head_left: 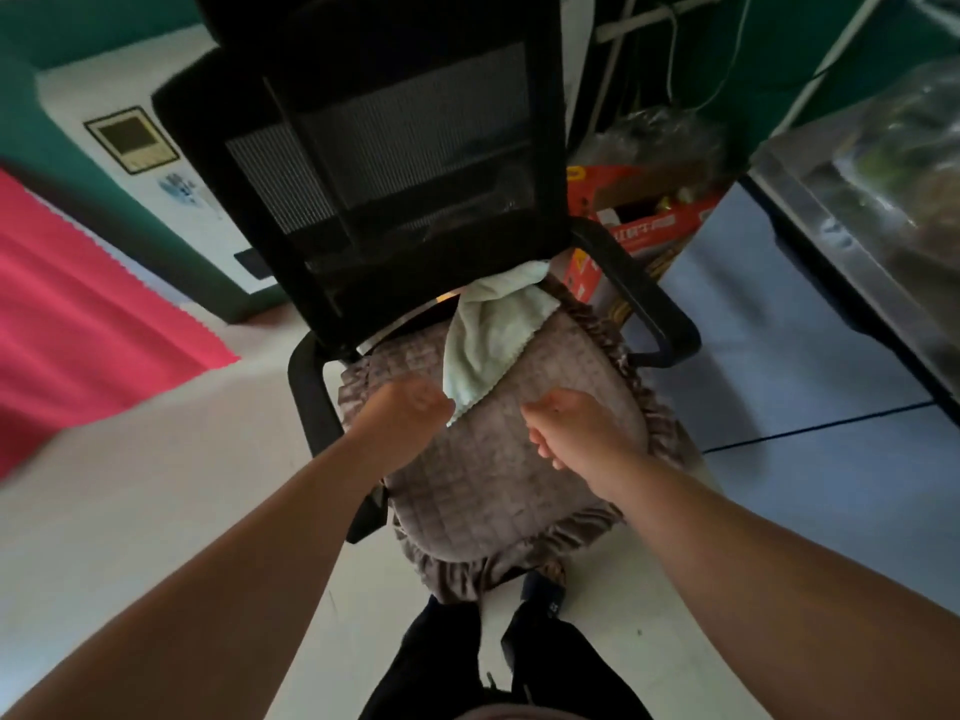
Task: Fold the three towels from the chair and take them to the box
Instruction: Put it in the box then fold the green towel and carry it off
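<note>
My left hand (410, 407) is blurred, its fingertips at the lower corner of the pale towel (485, 337); whether they pinch it I cannot tell. My right hand (569, 433) hovers over the quilted cushion (498, 475), fingers loosely curled, holding nothing. The towel lies crumpled on the chair (395, 163) seat, its upper end tucked under the backrest. Behind, a red cardboard box (644, 226) holds indistinct items under plastic wrap.

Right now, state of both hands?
Left hand: blurred, at the lower corner of the crumpled pale-green towel; grip cannot be told.
Right hand: fingers loosely curled, holding nothing, above the grey quilted seat cushion.
</note>
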